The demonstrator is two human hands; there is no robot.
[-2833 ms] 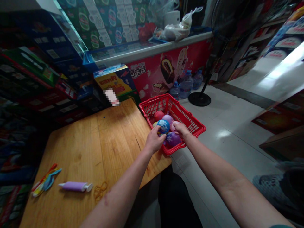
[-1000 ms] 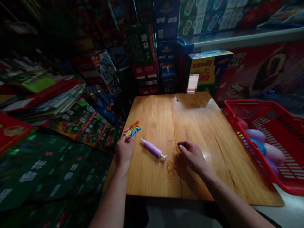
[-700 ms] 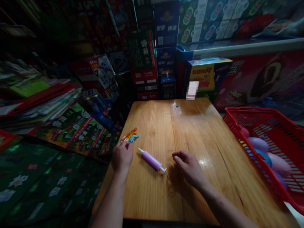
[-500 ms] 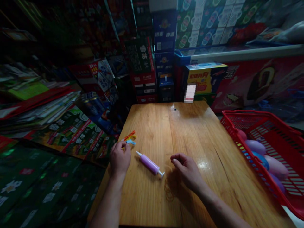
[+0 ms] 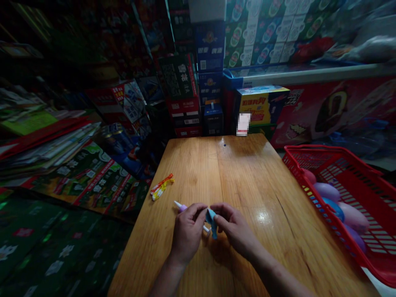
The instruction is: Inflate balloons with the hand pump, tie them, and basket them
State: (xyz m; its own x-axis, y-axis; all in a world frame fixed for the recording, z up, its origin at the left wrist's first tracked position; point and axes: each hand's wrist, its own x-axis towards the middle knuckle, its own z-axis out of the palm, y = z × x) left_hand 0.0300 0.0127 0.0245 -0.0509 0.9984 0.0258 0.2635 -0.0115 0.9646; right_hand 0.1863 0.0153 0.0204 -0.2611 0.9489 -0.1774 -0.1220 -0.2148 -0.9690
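Both hands meet over the near middle of the wooden table (image 5: pixel 247 173). A limp blue balloon (image 5: pixel 212 218) hangs between them, pinched by my left hand (image 5: pixel 187 233) and my right hand (image 5: pixel 233 231). The purple hand pump (image 5: pixel 181 207) lies on the table under my left hand, only its white tip and a bit of its body showing. A small bunch of flat orange and yellow balloons (image 5: pixel 161 187) lies near the table's left edge, apart from both hands.
A red plastic basket (image 5: pixel 340 165) with several inflated balloons (image 5: pixel 328 192) sits at the table's right side. Stacked cartons (image 5: pixel 210 82) stand behind the table, piled printed boxes (image 5: pixel 77 165) to its left. A freezer counter (image 5: pixel 309 74) runs at the back right.
My left hand took a blue balloon from the bunch and carried it right over the pump. My right hand closed in to meet it. Earlier, both hands left the basket.
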